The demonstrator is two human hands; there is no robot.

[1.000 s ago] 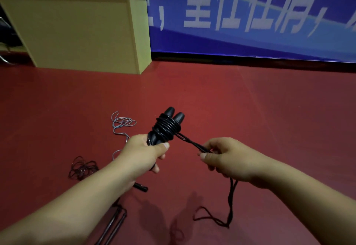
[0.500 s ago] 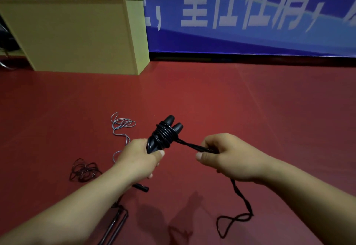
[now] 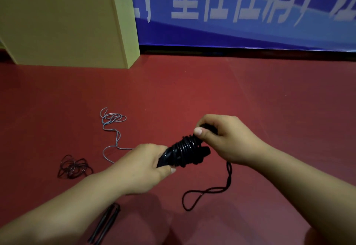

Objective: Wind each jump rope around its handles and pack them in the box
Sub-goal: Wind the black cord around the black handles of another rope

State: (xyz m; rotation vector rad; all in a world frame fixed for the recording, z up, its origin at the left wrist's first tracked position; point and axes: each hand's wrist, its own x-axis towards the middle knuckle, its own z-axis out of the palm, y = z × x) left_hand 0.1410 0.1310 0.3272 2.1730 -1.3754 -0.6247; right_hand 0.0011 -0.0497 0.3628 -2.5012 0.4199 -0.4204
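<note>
Both hands hold a black jump rope [image 3: 183, 151], its cord coiled tightly round the paired black handles. My left hand [image 3: 148, 164] grips the handles' lower end. My right hand [image 3: 223, 138] is curled over the upper end, its thumb pressing the cord against the coil. A short loose tail of the cord [image 3: 208, 192] hangs below my right hand and loops down to the red floor. The handle tips are hidden under my right fingers.
On the red floor lie a loose grey-blue rope [image 3: 112, 127], a tangled dark rope [image 3: 74, 166] and a pair of dark handles [image 3: 105, 223] by my left forearm. A tan wooden box [image 3: 63, 26] stands at the back left under a blue banner [image 3: 240, 7].
My right hand moved up and left from the stretched cord onto the top of the handles. The bundle tilted to the right. The hanging tail has become shorter.
</note>
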